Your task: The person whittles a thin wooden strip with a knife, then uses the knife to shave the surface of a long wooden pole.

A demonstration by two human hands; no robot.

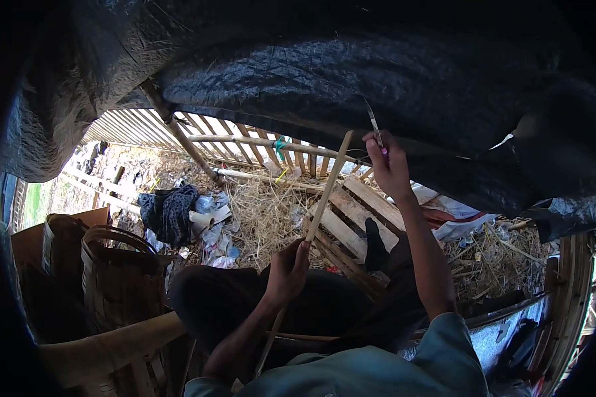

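My left hand (287, 272) is closed around a long, flat bamboo strip (326, 192). The strip slants from beside my right hand down past my left forearm toward my lap. In my right hand (392, 169) is a knife (374, 122) with a thin, slightly curved blade and a purple handle, mostly covered by my fingers. The blade points upward, just right of the strip's upper end and apart from it. My dark-clad legs lie beneath both hands, and one dark-covered foot (375, 245) rests by a slatted wooden board (356, 221).
Woven bamboo baskets (122, 271) stand at the left, near a thick bamboo pole (112, 345). A black plastic sheet (278, 73) hangs low overhead. Straw (265, 212), a dark cloth (169, 215) and plastic scraps litter the ground before a slatted bamboo fence (238, 142).
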